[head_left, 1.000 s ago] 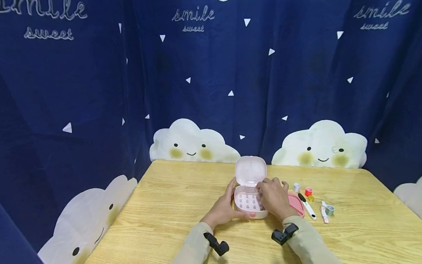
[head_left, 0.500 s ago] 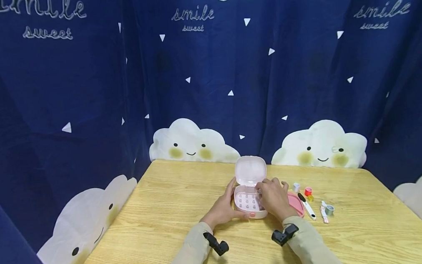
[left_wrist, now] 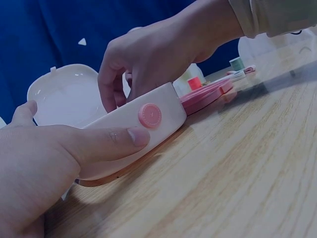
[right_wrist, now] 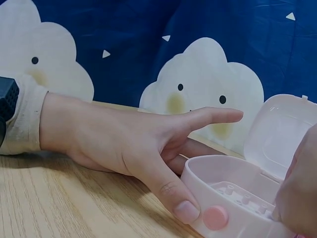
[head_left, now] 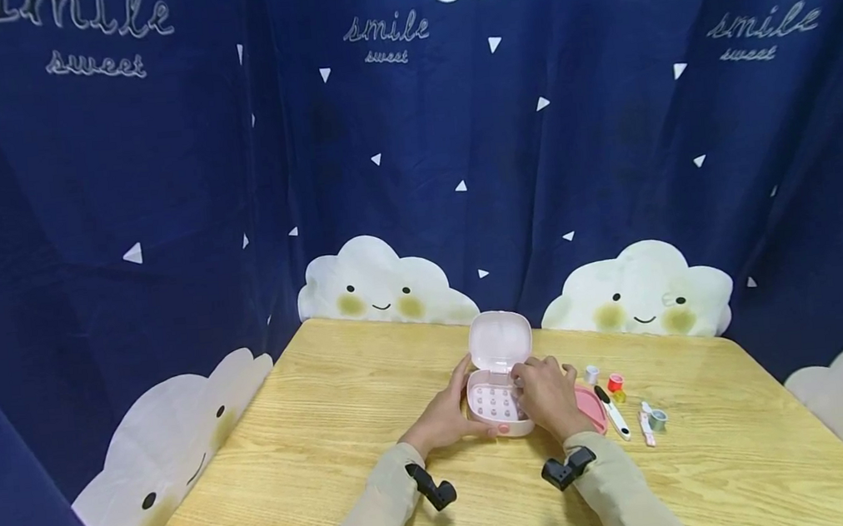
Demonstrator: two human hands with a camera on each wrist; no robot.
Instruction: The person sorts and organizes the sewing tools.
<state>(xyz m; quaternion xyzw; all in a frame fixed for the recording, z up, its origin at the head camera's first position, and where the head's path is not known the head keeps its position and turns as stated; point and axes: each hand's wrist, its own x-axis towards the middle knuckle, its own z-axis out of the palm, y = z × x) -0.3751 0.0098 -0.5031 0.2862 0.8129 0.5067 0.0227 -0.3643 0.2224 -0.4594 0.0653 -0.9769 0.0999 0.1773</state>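
A small pale pink box stands on the table with its lid raised at the back. Inside lies a tray with rows of short pegs, and a round pink button marks the front. My left hand grips the box's left side, thumb on the front wall beside the button. From the right, my right hand reaches down into the box with bent fingers. The walls hide those fingertips in the left wrist view, so I cannot tell what they hold.
Right of the box lie a pink tray-like piece, a black-and-white slim tool and a white-and-pink strip. Close by are white, red and grey-green spools. A blue curtain hangs behind the table.
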